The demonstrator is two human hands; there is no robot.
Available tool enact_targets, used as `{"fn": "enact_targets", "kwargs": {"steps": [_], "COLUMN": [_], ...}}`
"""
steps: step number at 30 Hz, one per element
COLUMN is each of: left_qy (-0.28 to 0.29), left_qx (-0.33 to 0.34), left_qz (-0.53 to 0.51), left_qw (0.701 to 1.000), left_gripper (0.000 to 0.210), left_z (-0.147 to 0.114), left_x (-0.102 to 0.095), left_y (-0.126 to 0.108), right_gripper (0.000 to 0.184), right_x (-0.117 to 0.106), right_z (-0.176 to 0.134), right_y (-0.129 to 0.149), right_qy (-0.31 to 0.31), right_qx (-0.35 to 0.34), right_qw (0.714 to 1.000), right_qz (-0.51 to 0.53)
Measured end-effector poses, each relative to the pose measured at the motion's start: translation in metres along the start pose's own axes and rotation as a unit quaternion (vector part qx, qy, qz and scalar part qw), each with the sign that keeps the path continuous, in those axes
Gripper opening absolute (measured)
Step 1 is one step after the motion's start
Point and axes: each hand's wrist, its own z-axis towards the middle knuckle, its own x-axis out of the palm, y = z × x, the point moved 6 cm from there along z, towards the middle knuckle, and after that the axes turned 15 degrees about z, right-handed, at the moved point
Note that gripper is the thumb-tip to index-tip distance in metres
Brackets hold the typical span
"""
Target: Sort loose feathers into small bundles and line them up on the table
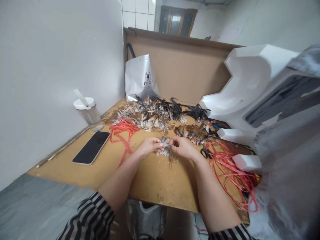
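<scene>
Between my hands, just above the table, is a small bunch of grey and white fluffy feathers (165, 144). My left hand (150, 146) pinches its left side between thumb and fingers. My right hand (183, 147) has its fingers curled in a pinch at the bunch's right edge; exactly what its fingertips grip is partly hidden. Behind them lies a large heap of brown, white and black feathers (150, 116). A smaller pile of brown feathers (191, 132) is just beyond my right hand, with black-handled scissors (206, 153) close by.
Red plastic strips (123, 128) lie left, beside a phone (92, 147) and a lidded cup (88, 111). More red strips (232, 166) tangle at the right, near white foam (250, 83). A silver bag (140, 78) stands behind. A lined bin (147, 220) sits below the table edge.
</scene>
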Motion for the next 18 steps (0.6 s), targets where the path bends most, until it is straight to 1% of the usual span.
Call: {"fn": "enact_targets", "kwargs": {"steps": [3, 9, 14, 18], "left_qy": [-0.010, -0.035, -0.021, -0.023], "left_qx": [-0.004, 0.007, 0.016, 0.005], "left_qz": [-0.002, -0.031, -0.049, -0.071], "left_qw": [1.000, 0.999, 0.998, 0.997], "left_gripper": [0.029, 0.028, 0.027, 0.023], "left_z": [0.0005, 0.0001, -0.0002, 0.0006], "left_x": [0.0008, -0.0045, -0.0039, -0.0021], "left_y": [0.0011, 0.0006, 0.0000, 0.0015], "right_gripper": [0.008, 0.007, 0.008, 0.008], "right_x": [0.0011, 0.0037, 0.0046, 0.0045], "right_z": [0.0003, 0.0008, 0.0007, 0.0009], "right_y": [-0.0002, -0.0018, -0.0024, -0.0028], "right_qy": [-0.005, 0.004, 0.012, 0.003], "right_qx": [-0.004, -0.008, -0.005, -0.014], "right_qw": [1.000, 1.000, 1.000, 0.999], "right_qz": [0.006, 0.019, 0.023, 0.030]}}
